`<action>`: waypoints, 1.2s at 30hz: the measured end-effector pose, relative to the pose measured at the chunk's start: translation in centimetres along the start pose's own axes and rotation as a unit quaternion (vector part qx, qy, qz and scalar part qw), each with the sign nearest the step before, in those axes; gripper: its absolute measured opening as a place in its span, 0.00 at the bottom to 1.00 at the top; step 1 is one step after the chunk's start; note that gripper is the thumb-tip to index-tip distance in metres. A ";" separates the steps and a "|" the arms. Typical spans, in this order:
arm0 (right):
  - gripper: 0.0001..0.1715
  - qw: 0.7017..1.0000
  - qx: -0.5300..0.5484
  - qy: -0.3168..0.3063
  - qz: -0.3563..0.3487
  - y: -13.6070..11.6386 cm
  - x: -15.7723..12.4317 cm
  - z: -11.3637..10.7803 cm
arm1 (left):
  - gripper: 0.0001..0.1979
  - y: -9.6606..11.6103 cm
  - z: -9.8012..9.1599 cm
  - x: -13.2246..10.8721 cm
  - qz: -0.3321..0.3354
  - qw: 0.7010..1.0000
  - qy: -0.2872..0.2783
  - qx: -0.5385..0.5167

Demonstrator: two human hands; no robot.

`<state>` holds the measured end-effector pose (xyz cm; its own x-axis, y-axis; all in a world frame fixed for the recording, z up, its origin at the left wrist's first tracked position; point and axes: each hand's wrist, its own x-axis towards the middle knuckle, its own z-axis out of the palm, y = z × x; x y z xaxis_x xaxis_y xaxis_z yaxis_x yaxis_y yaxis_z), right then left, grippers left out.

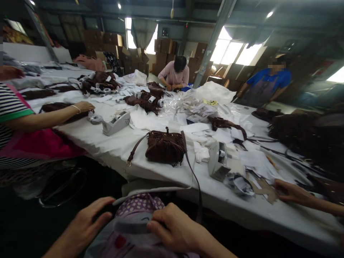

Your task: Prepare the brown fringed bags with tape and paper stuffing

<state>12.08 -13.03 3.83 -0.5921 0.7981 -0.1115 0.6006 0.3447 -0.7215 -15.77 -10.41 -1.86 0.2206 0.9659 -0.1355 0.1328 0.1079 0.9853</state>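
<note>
Low in the view, my left hand (pixel 87 222) is spread, with a gap between thumb and fingers and nothing visible between them. Its fingertips are beside the end of a pale strip (pixel 120 200). My right hand (pixel 174 224) is curled in front of my grey apron (pixel 131 225); what its fingers hold, if anything, is hidden. Beyond both hands, near the table's front edge, a dark brown fringed bag (pixel 165 147) rests on the white cloth (pixel 107 150). Its strap (pixel 195 175) hangs over the edge on the right, and a shorter strap end with a buckle (pixel 129 163) lies to the left.
Tape dispensers (pixel 116 123) (pixel 219 161) flank the bag. Papers (pixel 199 109) and brown bags (pixel 146 100) cover the back. Another person's arm (pixel 53 116) reaches in at left, another hand (pixel 287 191) at right. Two people (pixel 174 73) (pixel 266 84) are across the table.
</note>
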 end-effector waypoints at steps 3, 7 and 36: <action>0.16 0.999 0.011 0.031 0.010 -1.0 -0.6 -0.3 | 0.08 1.2 4.4 1.2 0.048 0.962 -0.235 0.130; 0.15 0.988 0.059 0.106 0.093 0.0 -3.2 -0.2 | 0.10 4.0 7.0 3.3 0.063 0.896 -0.395 0.192; 0.30 0.951 -0.109 0.280 0.072 2.1 -0.7 -11.7 | 0.21 10.7 0.8 9.5 -0.030 0.941 -0.329 0.078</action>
<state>20.02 -7.07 10.37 -0.1523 0.9618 0.2276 0.7876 0.2572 -0.5599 -11.47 -0.30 7.35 0.7522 0.5984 -0.2760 0.2929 0.0717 0.9535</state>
